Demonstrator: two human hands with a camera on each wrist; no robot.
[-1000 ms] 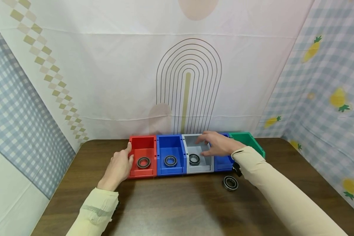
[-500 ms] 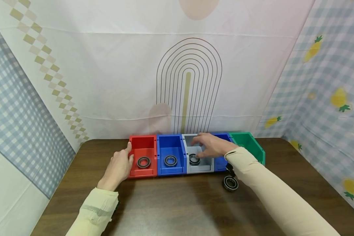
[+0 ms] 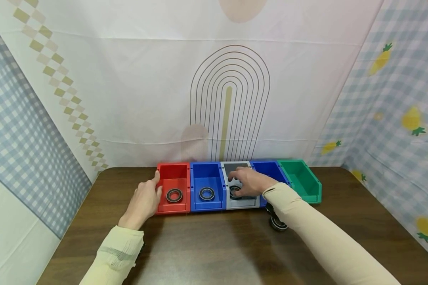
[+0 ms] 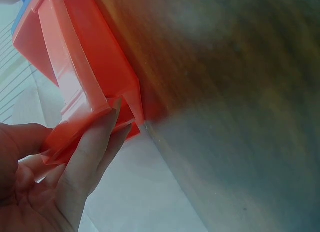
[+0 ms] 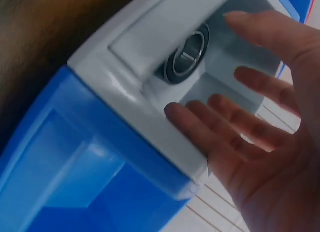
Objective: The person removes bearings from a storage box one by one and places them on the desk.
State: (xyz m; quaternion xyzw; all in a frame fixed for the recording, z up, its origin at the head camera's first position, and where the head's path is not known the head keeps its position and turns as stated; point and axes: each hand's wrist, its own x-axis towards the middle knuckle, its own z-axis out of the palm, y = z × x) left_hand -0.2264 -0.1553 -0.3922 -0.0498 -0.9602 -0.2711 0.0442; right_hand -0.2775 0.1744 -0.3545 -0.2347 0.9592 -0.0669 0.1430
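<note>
My left hand (image 3: 145,200) holds the left side wall of the red bin (image 4: 75,56), thumb on one side and fingers on the other. A ball bearing (image 3: 174,195) lies flat inside that bin. Over the grey bin (image 5: 150,41) is my right hand (image 3: 251,182), its fingers spread and holding nothing. The bearing (image 5: 187,56) in the grey bin sits near the front wall, just below the thumb and partly covered by it in the head view. Another bearing (image 3: 207,194) rests in the blue bin (image 3: 207,174) between the red and grey ones.
A second blue bin (image 3: 267,168) and a green bin (image 3: 303,180) continue the row to the right. One bearing (image 3: 279,226) lies on the wooden table (image 3: 199,249) in front, partly hidden by the right wrist. A patterned cloth (image 3: 149,87) hangs behind the bins.
My right hand has moved left and slightly toward me, from the right part of the grey bin to above its bearing. The left hand stays on the red bin.
</note>
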